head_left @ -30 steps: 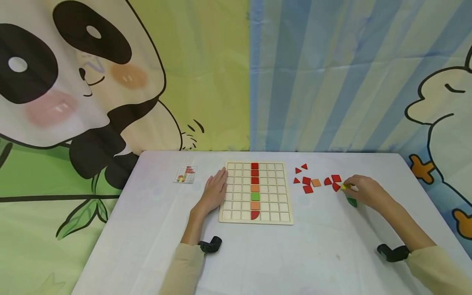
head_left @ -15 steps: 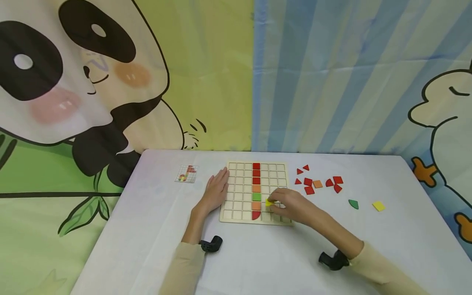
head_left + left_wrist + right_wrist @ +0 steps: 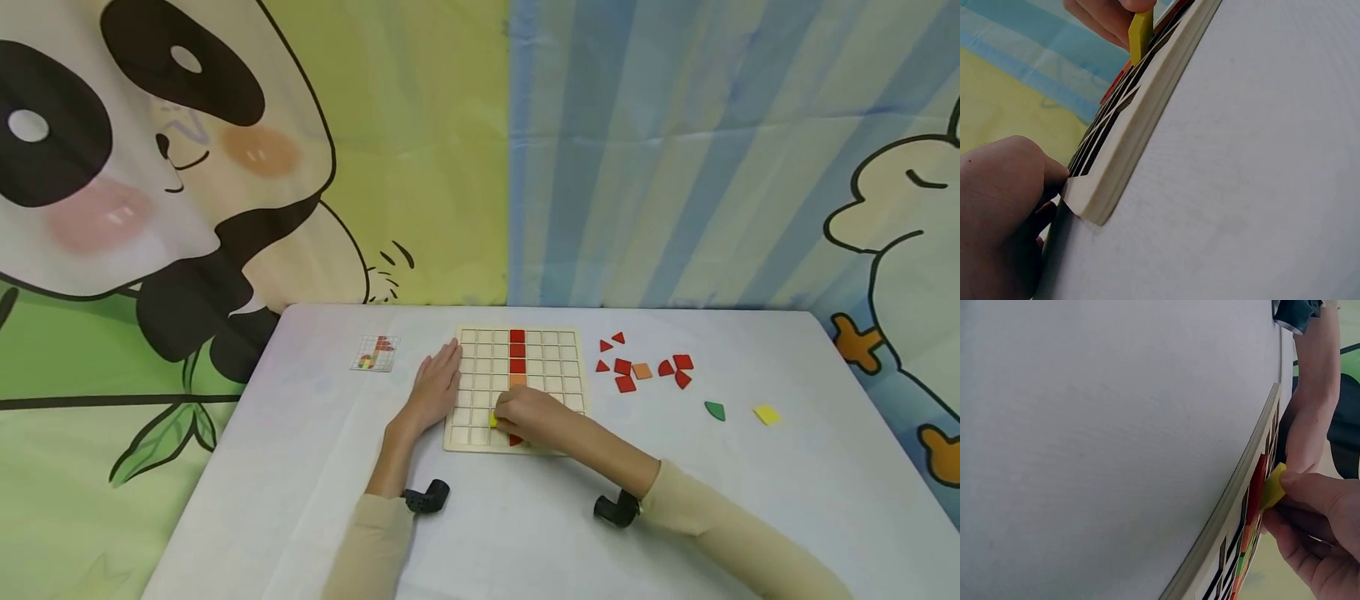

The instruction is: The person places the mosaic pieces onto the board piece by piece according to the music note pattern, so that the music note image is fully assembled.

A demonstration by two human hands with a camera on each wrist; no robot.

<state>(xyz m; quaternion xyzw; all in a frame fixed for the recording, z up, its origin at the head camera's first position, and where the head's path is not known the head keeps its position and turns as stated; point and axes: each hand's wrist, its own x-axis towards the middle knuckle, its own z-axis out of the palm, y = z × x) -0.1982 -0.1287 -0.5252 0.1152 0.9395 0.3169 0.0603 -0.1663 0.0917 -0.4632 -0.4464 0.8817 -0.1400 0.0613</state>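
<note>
A wooden grid board (image 3: 555, 360) lies on the white table. Down one of its columns runs a line of red, orange, green and red tiles, partly covered by my right hand (image 3: 538, 417). That hand pinches a yellow tile (image 3: 492, 422) over the lower part of the board, just left of this column. In the left wrist view the yellow tile (image 3: 1140, 39) stands on edge between fingertips, close to the grid. My left hand (image 3: 437, 385) rests against the board's left edge with its fingers stretched out.
A small pattern card (image 3: 375, 353) lies left of the board. To the right are several loose red triangles, red squares (image 3: 626, 383) and rounded red pieces, an orange square (image 3: 641, 372), a green rounded piece (image 3: 716, 411) and a yellow square (image 3: 767, 415).
My right hand took hold of the yellow tile among the loose pieces, then carried it left across the board to the left side of the tile column. My left hand stayed in place.
</note>
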